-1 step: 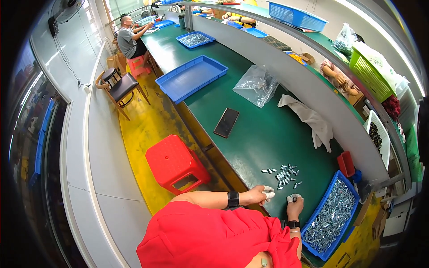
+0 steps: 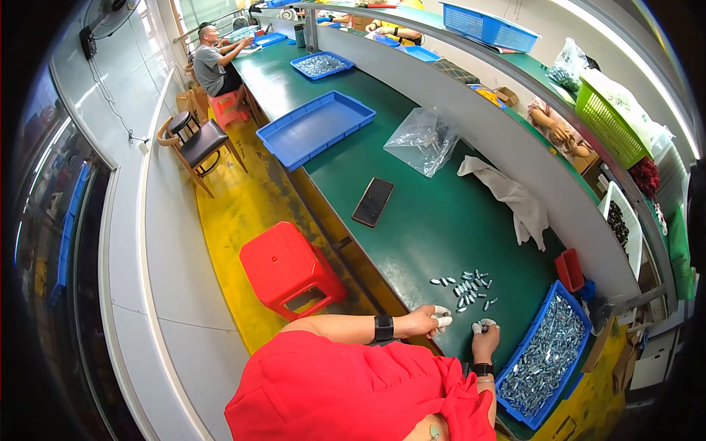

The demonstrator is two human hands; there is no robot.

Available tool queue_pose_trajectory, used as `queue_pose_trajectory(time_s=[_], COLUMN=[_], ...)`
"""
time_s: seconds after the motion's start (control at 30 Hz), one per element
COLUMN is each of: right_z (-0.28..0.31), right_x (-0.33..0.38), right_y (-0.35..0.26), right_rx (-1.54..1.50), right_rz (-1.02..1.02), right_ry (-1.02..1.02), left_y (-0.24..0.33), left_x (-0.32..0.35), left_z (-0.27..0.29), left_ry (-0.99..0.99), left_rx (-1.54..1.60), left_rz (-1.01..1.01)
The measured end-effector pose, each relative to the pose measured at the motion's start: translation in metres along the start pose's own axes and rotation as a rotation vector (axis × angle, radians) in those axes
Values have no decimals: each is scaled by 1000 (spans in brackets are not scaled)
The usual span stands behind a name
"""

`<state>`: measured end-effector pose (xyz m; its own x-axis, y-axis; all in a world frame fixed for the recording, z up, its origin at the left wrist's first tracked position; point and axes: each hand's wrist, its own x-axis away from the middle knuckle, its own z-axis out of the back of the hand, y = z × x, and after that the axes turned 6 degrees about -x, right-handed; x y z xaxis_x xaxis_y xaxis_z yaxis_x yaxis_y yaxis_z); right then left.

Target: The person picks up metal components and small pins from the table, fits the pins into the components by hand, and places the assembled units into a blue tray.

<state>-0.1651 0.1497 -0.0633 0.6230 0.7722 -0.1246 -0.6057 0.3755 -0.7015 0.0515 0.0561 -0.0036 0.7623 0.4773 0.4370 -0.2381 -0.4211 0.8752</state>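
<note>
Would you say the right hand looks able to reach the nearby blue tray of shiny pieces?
Likely yes: the right hand is beside the blue tray, with only green tabletop visible between.

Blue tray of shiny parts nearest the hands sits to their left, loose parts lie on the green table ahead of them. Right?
Wrong side: the head view shows that blue tray to the right of both the left hand and right hand. The loose parts do lie ahead of them on the green table.
</note>
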Motion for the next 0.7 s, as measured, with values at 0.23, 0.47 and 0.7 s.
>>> queue_pose_trajectory(time_s=[0.23,0.47,0.7], right_z=[-1,-1,0], right_x=[0,0,0], right_y=[2,2,1], right_rx=[-11,-6,-12], right_rz=[3,6,8], right_ry=[1,1,-2], left_y=[1,5,5], left_x=[2,4,5], left_z=[-1,-1,0], left_ry=[10,4,-8], left_rx=[-1,5,-12], left_rz=[3,2,32])
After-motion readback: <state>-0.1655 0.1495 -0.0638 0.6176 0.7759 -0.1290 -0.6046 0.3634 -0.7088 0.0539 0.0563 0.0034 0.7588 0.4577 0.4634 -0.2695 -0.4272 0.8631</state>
